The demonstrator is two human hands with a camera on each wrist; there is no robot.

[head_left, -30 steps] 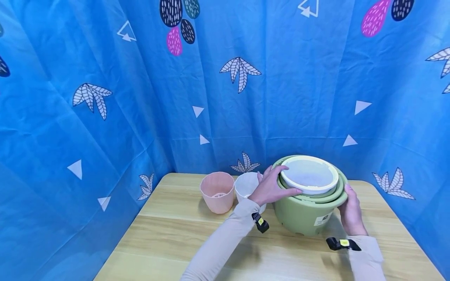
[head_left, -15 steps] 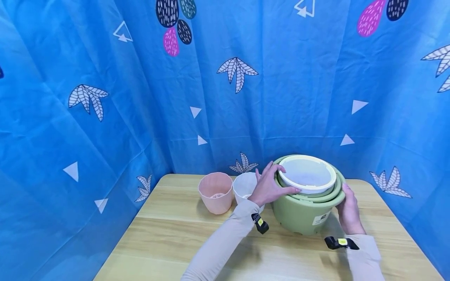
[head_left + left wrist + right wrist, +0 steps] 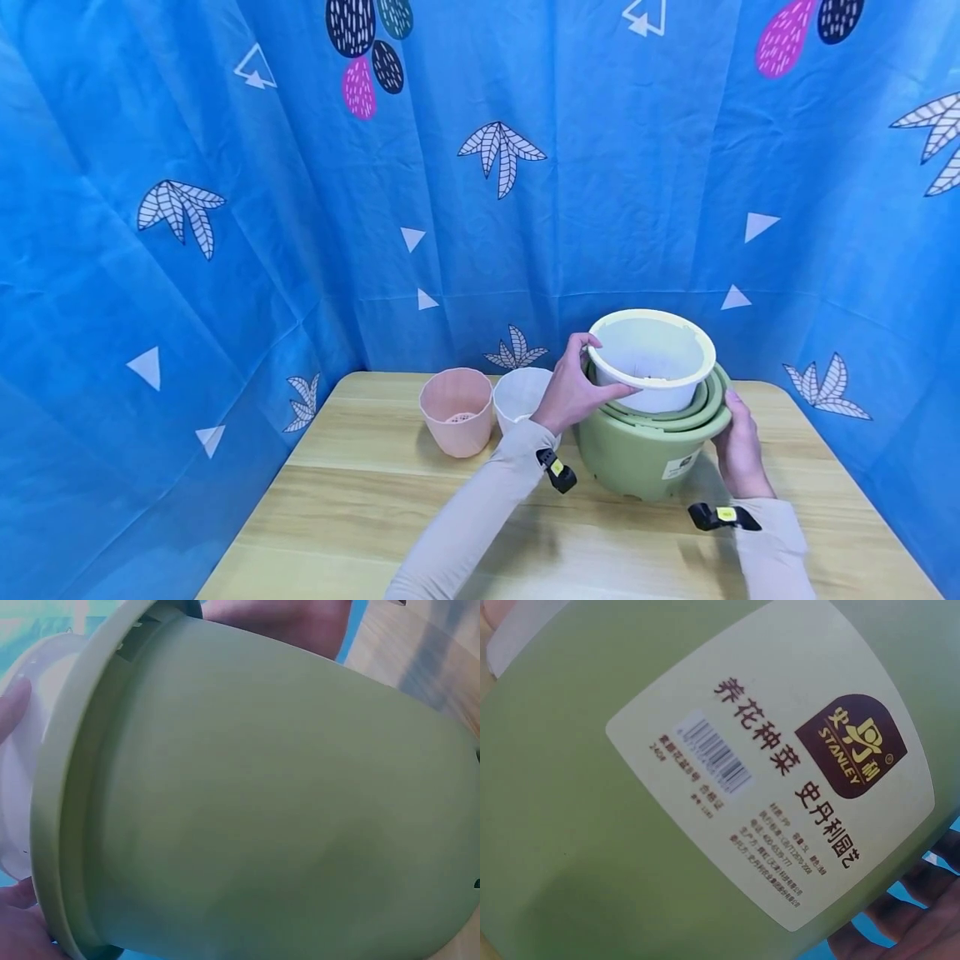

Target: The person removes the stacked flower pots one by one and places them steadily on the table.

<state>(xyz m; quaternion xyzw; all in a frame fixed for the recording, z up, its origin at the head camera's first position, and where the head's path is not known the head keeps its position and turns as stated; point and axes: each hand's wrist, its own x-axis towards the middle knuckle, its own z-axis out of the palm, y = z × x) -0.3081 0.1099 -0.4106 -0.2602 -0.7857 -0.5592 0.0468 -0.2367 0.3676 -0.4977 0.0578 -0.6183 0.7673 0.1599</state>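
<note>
A white round flowerpot [image 3: 648, 346] is tilted slightly, partly inside a nest of green flowerpots [image 3: 630, 454]. Its rim is pinched by my left hand [image 3: 570, 387], thumb in front and fingers at the far left side. On the right, my right hand [image 3: 741, 446] grips the outer green pot at its rim; some of its fingers are hidden behind the pot. The left wrist view shows the green wall and a white strip of the inner pot [image 3: 19, 795] beyond the green rim. A printed label [image 3: 772, 765] fills much of the right wrist view.
To the left on the wooden table [image 3: 360, 500] stand a pink flowerpot [image 3: 459, 433] and a smaller white flowerpot [image 3: 517, 390], side by side. The white one is partly covered by my left hand and sleeve. A blue patterned curtain [image 3: 637, 233] hangs behind and beside the table.
My left hand has raised the white round pot, so more of its outer wall shows above the green rims. My right hand keeps its grip on the green pot.
</note>
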